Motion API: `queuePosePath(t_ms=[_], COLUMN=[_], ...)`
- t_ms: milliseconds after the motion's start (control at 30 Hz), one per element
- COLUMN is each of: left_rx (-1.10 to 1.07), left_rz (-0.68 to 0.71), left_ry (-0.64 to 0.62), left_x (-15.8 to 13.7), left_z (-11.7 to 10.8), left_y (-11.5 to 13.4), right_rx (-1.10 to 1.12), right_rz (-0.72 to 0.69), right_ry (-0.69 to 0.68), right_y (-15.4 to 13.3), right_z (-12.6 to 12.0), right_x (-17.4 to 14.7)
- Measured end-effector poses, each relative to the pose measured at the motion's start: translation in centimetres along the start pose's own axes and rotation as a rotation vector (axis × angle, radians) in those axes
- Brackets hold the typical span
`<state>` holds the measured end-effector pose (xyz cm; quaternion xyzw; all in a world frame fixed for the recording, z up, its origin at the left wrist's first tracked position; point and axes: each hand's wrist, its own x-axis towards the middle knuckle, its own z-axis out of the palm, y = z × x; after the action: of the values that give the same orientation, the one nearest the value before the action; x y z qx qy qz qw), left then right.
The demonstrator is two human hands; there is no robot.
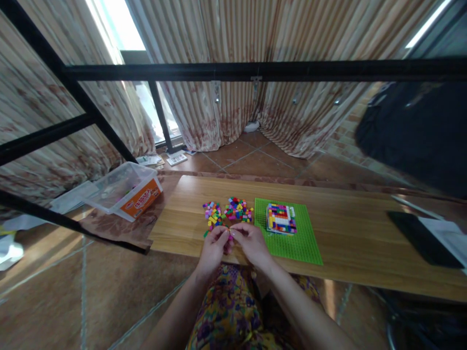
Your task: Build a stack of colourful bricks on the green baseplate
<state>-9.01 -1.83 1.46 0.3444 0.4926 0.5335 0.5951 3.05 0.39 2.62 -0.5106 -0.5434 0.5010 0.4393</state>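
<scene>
My left hand [214, 244] and my right hand [252, 241] meet fingertip to fingertip at the table's near edge. Both are closed in a pinch around a tiny toy brick [230, 236], mostly covered by the fingers; its exact shape cannot be made out. Just beyond them lie two loose heaps of small coloured toy bricks, a left heap [212, 212] and a right heap [239, 210]. To the right, a green baseplate [306, 243] carries a low, roughly square build of multicoloured bricks [281, 218], with white showing in its middle.
The wooden table [350, 228] runs far to the right, where a dark flat board [419, 238] and papers [445, 238] lie. A clear plastic bin [127, 194] with an orange label stands left of the table. A black metal bar [233, 72] crosses in front of the curtains.
</scene>
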Motion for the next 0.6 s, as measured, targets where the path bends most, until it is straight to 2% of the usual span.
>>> queuePosePath(t_ms=[233,400,500,600], left_rx=[-0.077,-0.124,-0.127,-0.119], left_rz=[-0.072,-0.128,-0.131,-0.117], left_ry=[0.013,0.043,0.049,0.057], left_x=[0.2,0.3,0.4,0.5], left_z=[-0.2,-0.1,0.0,0.1], left_y=[0.0,0.1,0.1,-0.1], right_rx=[0.094,-0.247,-0.487,-0.576], right_rz=[0.090,-0.043,-0.096,-0.118], right_ry=[0.032,0.139,0.151,0.134], right_y=[0.8,0.8,0.2,-0.4], right_z=[-0.1,-0.7,-1.0,-1.0], right_x=[-0.1,1.6,2.4,2.1])
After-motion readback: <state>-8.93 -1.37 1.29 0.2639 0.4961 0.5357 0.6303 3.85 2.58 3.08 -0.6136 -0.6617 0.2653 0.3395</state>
